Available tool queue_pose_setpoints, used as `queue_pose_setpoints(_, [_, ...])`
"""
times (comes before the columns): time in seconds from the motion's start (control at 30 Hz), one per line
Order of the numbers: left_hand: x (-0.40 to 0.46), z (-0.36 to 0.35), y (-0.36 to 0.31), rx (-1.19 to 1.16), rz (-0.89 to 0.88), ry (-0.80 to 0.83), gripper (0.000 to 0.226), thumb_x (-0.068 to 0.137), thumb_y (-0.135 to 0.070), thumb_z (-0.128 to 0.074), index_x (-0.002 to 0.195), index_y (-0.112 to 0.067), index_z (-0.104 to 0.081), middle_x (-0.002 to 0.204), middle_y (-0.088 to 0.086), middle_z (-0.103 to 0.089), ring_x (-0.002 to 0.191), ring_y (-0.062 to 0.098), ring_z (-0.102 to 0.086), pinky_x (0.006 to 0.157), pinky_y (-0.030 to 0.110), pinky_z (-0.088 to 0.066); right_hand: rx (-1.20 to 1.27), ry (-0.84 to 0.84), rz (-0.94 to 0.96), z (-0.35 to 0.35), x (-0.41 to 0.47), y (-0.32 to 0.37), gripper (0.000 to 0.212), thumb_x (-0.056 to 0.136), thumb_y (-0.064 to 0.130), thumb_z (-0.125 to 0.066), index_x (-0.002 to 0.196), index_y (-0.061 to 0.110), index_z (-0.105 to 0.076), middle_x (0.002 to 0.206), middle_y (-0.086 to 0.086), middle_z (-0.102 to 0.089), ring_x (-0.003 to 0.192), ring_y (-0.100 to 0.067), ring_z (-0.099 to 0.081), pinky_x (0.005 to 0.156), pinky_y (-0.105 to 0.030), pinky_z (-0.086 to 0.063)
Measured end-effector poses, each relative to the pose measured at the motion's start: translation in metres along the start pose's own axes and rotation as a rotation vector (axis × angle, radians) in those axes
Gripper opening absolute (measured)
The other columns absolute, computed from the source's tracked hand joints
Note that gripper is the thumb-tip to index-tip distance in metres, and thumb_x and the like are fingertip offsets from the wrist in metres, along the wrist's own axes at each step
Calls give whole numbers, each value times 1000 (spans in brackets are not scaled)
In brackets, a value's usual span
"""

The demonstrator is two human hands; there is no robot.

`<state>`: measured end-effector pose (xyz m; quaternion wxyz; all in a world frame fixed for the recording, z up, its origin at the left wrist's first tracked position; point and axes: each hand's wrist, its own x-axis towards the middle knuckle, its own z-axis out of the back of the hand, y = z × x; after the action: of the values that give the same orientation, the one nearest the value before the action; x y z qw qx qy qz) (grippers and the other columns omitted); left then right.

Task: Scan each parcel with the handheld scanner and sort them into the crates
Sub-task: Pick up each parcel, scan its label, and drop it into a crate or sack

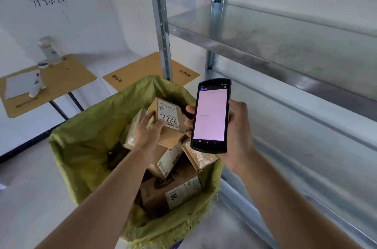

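Note:
A yellow-green woven sack stands open on the floor with several cardboard parcels inside. My left hand reaches into it and grips a small brown parcel whose white label reads 7786. My right hand holds the black handheld scanner upright just right of that parcel, its pale pink screen facing me. Below lie a bigger box with a label and a few smaller parcels.
A metal shelving rack fills the right side, its post just behind the sack. A small wooden table at the left carries a bottle, paper and a marker. Flat cardboard lies on the floor.

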<state>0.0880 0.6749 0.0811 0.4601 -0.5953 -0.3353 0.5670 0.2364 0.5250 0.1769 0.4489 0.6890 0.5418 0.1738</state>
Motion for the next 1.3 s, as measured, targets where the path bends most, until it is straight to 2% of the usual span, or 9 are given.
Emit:
queue_pose_setpoints(0.33, [59, 56, -15, 431, -149, 17, 86, 68, -84, -60, 145, -46, -51, 135, 3, -59, 101, 29, -71, 87, 50, -63, 0, -201, 47, -57, 19, -48, 67, 94, 60, -45, 139, 15, -62, 135, -27, -68, 107, -43, -66, 99, -56, -49])
queue_pose_setpoints(0.47, [37, 63, -50, 308, -283, 261, 66, 89, -68, -47, 133, -19, -60, 96, 1, -71, 75, 18, -69, 63, 36, -56, 21, -287, 120, -80, 2, -59, 58, 104, 53, -34, 138, 16, -63, 128, -23, -73, 105, -41, -68, 104, -56, -50])
queue_pose_setpoints(0.53, [22, 61, -62, 216, -292, 392, 50, 96, -65, -43, 113, -26, -69, 88, -2, -65, 84, 22, -63, 81, 43, -54, 43, -322, 179, -92, -16, -60, 55, 105, 47, -31, 128, 13, -68, 120, -20, -76, 100, -40, -67, 99, -55, -52])
queue_pose_setpoints(0.6, [6, 60, -70, 153, -293, 496, 43, 99, -64, -43, 116, -35, -69, 108, -9, -66, 107, 16, -62, 108, 47, -45, 56, -346, 231, -99, -35, -62, 54, 105, 43, -28, 119, 10, -69, 111, -19, -76, 92, -38, -66, 86, -47, -53])
queue_pose_setpoints(0.7, [-30, 56, -72, 102, -300, 642, 52, 102, -63, -38, 141, -40, -64, 155, -7, -54, 139, 21, -52, 122, 50, -34, 86, -413, 270, -101, -73, -69, 51, 105, 41, -28, 122, 8, -64, 107, -18, -76, 79, -33, -69, 71, -36, -56])
queue_pose_setpoints(0.9, [-129, 33, -50, 77, -258, 885, 49, 102, -57, -39, 140, -40, -64, 163, -4, -46, 145, 31, -46, 120, 46, -33, 101, -615, 390, -81, -179, -86, 62, 103, 47, -30, 129, 4, -66, 124, -33, -69, 97, -42, -65, 90, -55, -50])
queue_pose_setpoints(1.0, [-185, 15, -22, 92, -283, 979, 45, 112, -45, -32, 142, -35, -63, 157, -7, -52, 144, 31, -48, 113, 44, -35, 128, -679, 441, -67, -247, -95, 59, 108, 44, -24, 129, 11, -69, 124, -24, -74, 97, -40, -68, 100, -66, -49])
queue_pose_setpoints(1.17, [-310, 0, 34, 165, -264, 1154, 48, 108, -52, -32, 141, -38, -64, 151, -12, -57, 138, 26, -54, 109, 42, -39, 198, -812, 490, -34, -377, -122, 59, 108, 46, -23, 132, 15, -68, 126, -21, -75, 97, -37, -68, 96, -56, -53])
queue_pose_setpoints(1.3, [-418, 2, 85, 257, -152, 1317, 78, 66, -73, -51, 134, -41, -67, 145, -13, -60, 126, 20, -60, 94, 35, -49, 246, -932, 518, -8, -486, -157, 59, 109, 47, -24, 137, 14, -65, 125, -21, -75, 97, -37, -68, 90, -51, -56])
